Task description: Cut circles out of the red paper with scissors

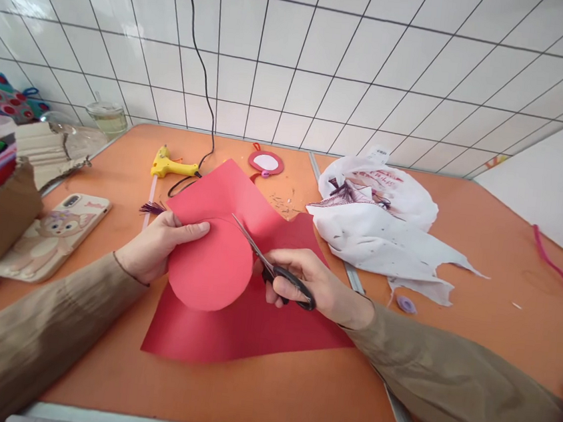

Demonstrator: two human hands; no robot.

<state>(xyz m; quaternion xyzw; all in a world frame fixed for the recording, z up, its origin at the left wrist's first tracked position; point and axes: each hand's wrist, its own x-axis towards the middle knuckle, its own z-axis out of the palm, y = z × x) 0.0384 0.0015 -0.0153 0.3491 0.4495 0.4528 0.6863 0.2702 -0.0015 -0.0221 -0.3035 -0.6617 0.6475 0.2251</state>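
- Between your two hands is the red paper point(258, 333), a large curling sheet; its round part point(209, 270) sits just right of your left thumb.
- Your left hand point(154, 246) pinches the round part at its upper left, thumb on top and the other fingers out of sight underneath.
- Your right hand point(308, 284) is closed around the black handles of the scissors point(268, 270). Their blades point away to the upper left of that hand, along the upper right edge of the round part.
- Just beyond your left hand you have a purple tassel point(152, 208), and farther beyond it a yellow glue gun point(173, 165) on its side.
- Left of that hand lies a phone point(57, 234) in a cartoon case, then a cardboard box point(3, 205) of coloured strands.
- Well beyond both hands, between them, is a red-rimmed oval point(265, 162) with a white centre.
- Beyond and right of your right hand, a crumpled white bag point(374, 237) spreads over the orange tabletop point(97, 383), with a small purple roll point(406, 305) near its lower edge.
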